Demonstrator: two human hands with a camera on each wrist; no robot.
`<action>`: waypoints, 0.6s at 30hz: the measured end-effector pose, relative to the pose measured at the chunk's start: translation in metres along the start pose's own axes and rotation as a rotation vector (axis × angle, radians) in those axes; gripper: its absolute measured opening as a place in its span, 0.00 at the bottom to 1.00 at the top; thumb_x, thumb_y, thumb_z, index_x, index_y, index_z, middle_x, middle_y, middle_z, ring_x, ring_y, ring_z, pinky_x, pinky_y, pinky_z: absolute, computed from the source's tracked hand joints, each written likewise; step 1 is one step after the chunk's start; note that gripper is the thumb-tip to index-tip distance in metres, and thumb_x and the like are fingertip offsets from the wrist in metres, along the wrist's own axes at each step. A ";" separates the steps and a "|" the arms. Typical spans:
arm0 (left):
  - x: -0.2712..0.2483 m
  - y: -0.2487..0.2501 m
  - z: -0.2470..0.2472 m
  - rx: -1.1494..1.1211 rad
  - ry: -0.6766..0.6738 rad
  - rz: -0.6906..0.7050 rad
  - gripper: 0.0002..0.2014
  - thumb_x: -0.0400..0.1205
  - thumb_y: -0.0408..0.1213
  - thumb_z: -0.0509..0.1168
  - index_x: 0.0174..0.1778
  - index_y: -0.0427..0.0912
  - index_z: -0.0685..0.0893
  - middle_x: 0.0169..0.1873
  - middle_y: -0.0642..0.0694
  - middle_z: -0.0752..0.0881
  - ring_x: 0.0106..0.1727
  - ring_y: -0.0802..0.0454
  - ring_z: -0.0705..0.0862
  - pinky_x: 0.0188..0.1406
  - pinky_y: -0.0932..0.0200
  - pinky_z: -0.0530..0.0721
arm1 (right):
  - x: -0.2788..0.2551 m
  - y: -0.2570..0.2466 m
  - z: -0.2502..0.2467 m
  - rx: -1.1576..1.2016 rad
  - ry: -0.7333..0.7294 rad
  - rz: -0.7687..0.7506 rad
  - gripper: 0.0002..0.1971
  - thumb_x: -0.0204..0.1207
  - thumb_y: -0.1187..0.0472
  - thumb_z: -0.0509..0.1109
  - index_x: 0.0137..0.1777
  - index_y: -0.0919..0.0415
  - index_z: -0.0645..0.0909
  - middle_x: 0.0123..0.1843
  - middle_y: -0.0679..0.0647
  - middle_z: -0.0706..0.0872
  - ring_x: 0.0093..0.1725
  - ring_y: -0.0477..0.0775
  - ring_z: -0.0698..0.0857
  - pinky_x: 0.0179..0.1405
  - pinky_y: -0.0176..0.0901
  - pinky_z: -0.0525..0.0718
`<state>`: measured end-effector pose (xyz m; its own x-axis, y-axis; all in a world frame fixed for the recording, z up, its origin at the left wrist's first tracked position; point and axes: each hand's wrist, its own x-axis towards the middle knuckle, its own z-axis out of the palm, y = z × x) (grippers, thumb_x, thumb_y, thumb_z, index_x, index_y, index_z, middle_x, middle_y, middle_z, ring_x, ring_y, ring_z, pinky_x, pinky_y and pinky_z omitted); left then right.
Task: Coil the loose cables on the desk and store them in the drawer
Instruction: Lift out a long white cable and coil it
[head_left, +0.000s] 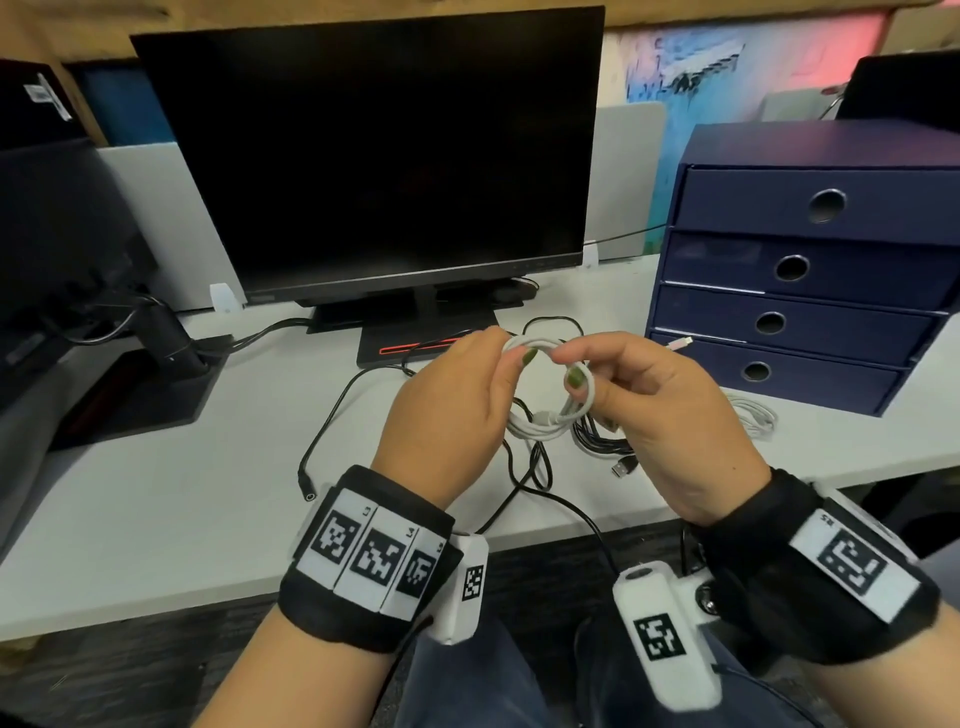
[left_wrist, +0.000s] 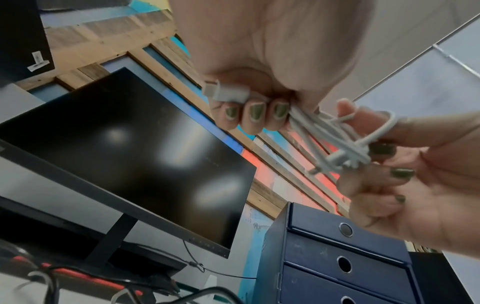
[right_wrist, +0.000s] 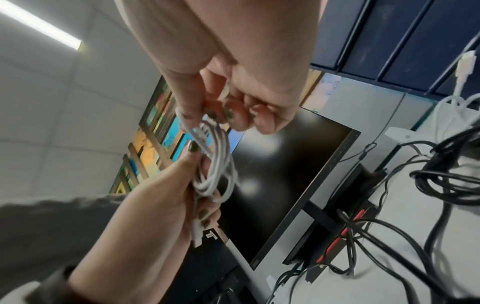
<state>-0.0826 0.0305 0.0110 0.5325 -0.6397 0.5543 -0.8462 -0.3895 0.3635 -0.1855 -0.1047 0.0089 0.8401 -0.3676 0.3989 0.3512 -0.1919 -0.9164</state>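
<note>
your fingers (head_left: 527, 358) on both hands curl around the coiled white cable (head_left: 558, 410), held above the desk (head_left: 156, 499) near the monitor (head_left: 374, 156). your left hand (head_left: 447, 415) hides its left side; black cables (head_left: 524, 467) lie tangled beneath.

a white desk (head_left: 156, 499) fills the middle, a dark monitor (head_left: 374, 150) at 12 o'clock. grey partition panels (head_left: 171, 223) stand behind it. at 1 o'clock, a painted plank wall (head_left: 691, 78). dark carpet (head_left: 104, 670) at 7 o'clock. a ceiling strip light (right_wrist: 44, 28) glows overhead.
</note>
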 end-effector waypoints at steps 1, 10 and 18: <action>0.001 0.000 -0.002 0.027 0.022 -0.002 0.17 0.84 0.52 0.41 0.43 0.48 0.71 0.32 0.56 0.71 0.35 0.54 0.74 0.32 0.55 0.72 | 0.000 -0.001 -0.003 0.003 -0.021 0.015 0.11 0.77 0.65 0.69 0.49 0.49 0.90 0.37 0.68 0.77 0.33 0.60 0.70 0.33 0.42 0.70; 0.002 -0.001 -0.003 -0.002 0.075 -0.080 0.21 0.83 0.54 0.41 0.42 0.44 0.72 0.30 0.54 0.71 0.32 0.53 0.74 0.32 0.51 0.76 | 0.002 0.001 0.003 -0.138 0.073 0.061 0.14 0.71 0.62 0.76 0.55 0.51 0.81 0.42 0.55 0.86 0.40 0.51 0.85 0.43 0.44 0.84; 0.002 -0.002 -0.004 0.070 0.054 -0.082 0.21 0.83 0.54 0.41 0.44 0.44 0.72 0.31 0.53 0.71 0.34 0.49 0.76 0.33 0.49 0.78 | 0.004 0.003 0.005 -0.042 0.127 0.095 0.03 0.76 0.67 0.71 0.46 0.64 0.86 0.35 0.57 0.91 0.33 0.49 0.89 0.36 0.36 0.87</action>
<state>-0.0797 0.0326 0.0142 0.5984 -0.5679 0.5652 -0.7980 -0.4853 0.3573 -0.1795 -0.1020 0.0078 0.8084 -0.4977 0.3142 0.2532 -0.1879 -0.9490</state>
